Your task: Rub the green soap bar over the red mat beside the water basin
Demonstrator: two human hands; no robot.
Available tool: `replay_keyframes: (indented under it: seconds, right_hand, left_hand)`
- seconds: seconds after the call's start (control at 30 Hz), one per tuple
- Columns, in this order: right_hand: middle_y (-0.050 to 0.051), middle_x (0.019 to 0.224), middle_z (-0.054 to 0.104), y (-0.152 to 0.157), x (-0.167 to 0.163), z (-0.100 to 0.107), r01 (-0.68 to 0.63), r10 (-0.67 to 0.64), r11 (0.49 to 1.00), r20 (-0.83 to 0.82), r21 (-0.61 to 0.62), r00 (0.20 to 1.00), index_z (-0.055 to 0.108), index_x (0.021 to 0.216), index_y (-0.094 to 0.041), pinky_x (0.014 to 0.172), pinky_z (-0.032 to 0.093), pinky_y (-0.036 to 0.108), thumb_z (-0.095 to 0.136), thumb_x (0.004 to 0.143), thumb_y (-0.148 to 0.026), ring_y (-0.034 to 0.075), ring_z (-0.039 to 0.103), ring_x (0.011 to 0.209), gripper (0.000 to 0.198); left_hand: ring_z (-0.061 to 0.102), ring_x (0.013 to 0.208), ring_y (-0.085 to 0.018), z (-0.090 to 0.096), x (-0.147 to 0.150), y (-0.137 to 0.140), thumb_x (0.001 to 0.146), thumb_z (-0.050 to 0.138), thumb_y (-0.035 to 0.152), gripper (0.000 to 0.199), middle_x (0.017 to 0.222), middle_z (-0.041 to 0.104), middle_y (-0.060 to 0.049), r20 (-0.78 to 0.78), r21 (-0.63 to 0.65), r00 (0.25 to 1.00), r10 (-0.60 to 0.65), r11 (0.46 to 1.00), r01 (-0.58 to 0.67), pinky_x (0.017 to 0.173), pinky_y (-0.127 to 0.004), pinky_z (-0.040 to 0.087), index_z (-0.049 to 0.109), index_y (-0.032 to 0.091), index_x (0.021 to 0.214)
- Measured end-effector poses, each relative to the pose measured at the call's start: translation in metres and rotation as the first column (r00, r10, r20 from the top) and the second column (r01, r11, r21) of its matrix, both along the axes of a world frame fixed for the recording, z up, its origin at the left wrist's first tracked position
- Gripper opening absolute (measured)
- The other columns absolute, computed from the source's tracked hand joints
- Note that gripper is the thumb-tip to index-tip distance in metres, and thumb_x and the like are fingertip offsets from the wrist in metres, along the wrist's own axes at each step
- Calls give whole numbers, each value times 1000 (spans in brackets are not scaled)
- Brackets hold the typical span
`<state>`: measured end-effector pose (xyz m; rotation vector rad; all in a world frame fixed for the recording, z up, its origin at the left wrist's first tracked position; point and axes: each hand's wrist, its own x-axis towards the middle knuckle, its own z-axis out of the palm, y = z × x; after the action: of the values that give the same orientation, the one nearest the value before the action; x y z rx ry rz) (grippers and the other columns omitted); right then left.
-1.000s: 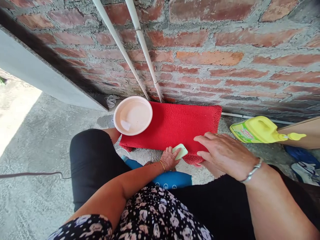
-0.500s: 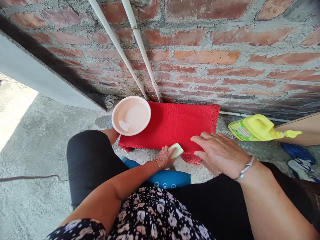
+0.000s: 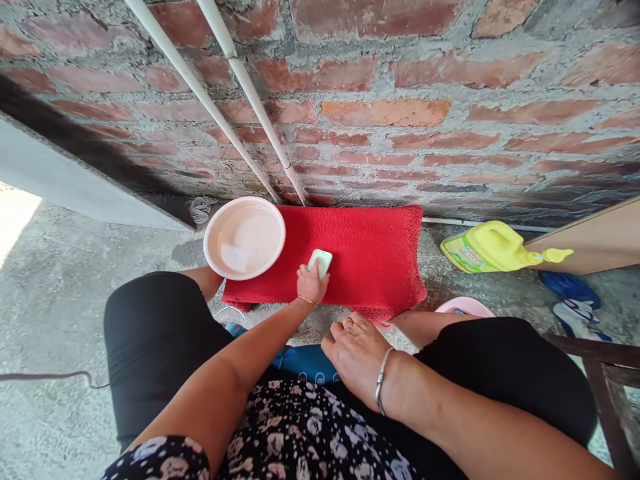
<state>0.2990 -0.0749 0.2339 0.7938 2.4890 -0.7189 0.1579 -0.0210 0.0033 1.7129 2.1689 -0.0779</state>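
Note:
My left hand [image 3: 312, 284] reaches over the red cloth [image 3: 365, 247], its fingers closed on a pale green rounded block that looks like a bar of soap [image 3: 323, 261]. The soap is held over the middle of the cloth; whether it touches is hard to tell. The cloth lies spread over a low support and hangs down at its front. On its left end stands a pale pink basin [image 3: 260, 230] of water, with a whitish patch in it. My right hand [image 3: 356, 350] is in front of the cloth, above my lap, fingers curled in and tips hidden; nothing shows in it.
A yellow detergent jug [image 3: 493, 247] stands on the floor to the right. A brick wall [image 3: 385, 110] with two white pipes [image 3: 250, 87] rises behind the cloth. A crumpled grey rag [image 3: 200, 209] lies behind the basin. Part of a pink tub [image 3: 480, 307] shows beyond my right knee.
My left hand has carried the soap from the cloth's front edge up over its middle. My right hand has drawn back from the cloth toward my lap and curled in. The view has shifted right.

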Motion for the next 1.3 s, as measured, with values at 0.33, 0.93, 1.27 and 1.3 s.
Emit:
replay_keyframes:
  seconds: [0.33,0.93,1.27,1.3]
  right_hand:
    - [16,96,61,1,8,-6,45,-45,999,2,-6,999,63,101,-11,87,37,43,61,74,-23,27,57,93,29]
    - [22,108,61,-32,24,-57,166,-153,976,99,-142,983,63,107,-10,95,36,48,50,86,-19,30,57,104,27]
    - [21,101,62,-37,33,-62,210,-202,972,76,-102,976,64,104,-9,91,38,48,44,88,-18,29,58,99,27]
    - [21,101,62,-38,34,-62,211,-206,973,64,-91,976,64,105,-9,90,39,48,45,88,-18,29,58,97,27]
  left_hand:
    - [48,105,-30,15,11,8,83,51,56,64,115,50,-14,81,40,986,-144,989,141,91,-39,40,43,28,141]
    - [50,94,-28,13,22,25,83,51,56,62,105,53,-14,-35,128,968,-249,959,251,82,-38,41,49,26,137]
    - [51,96,-28,-5,58,-9,80,54,56,61,106,54,-13,27,78,824,-566,823,563,85,-42,38,51,30,135]
    - [50,97,-27,-3,64,-16,81,53,57,59,107,54,-12,68,95,767,-638,770,631,86,-42,38,50,32,135]
